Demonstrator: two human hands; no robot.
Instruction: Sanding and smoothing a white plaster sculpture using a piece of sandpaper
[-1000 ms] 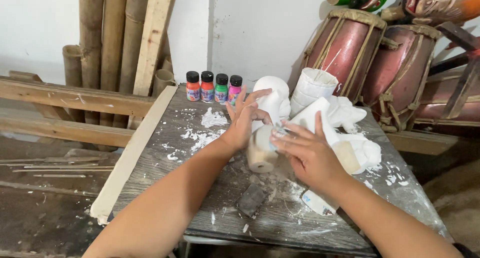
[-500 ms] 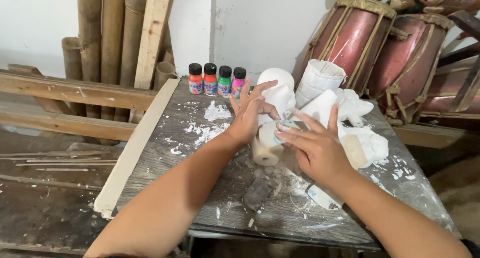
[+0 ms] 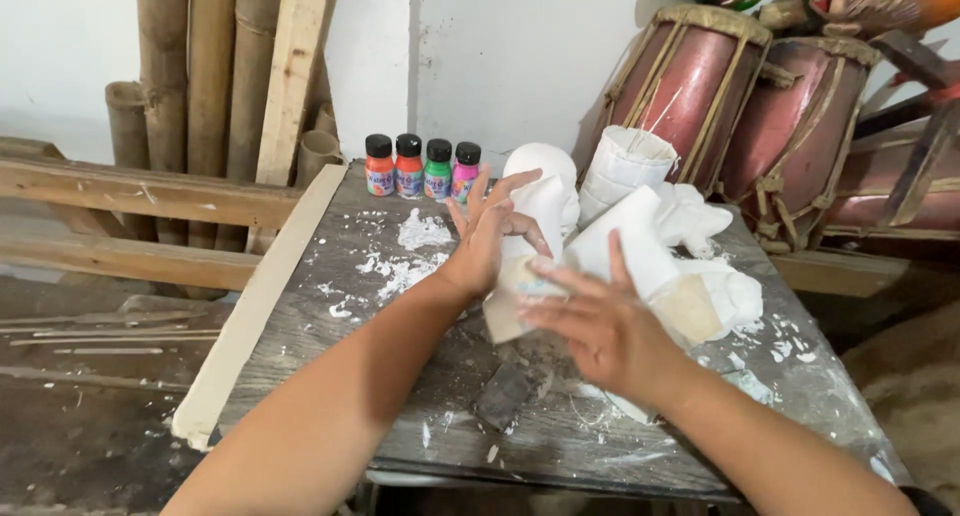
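White plaster figure [image 3: 545, 211], orange, red, green, pink paint bottles [image 3: 421, 166], reddish-brown drums [image 3: 690, 86].
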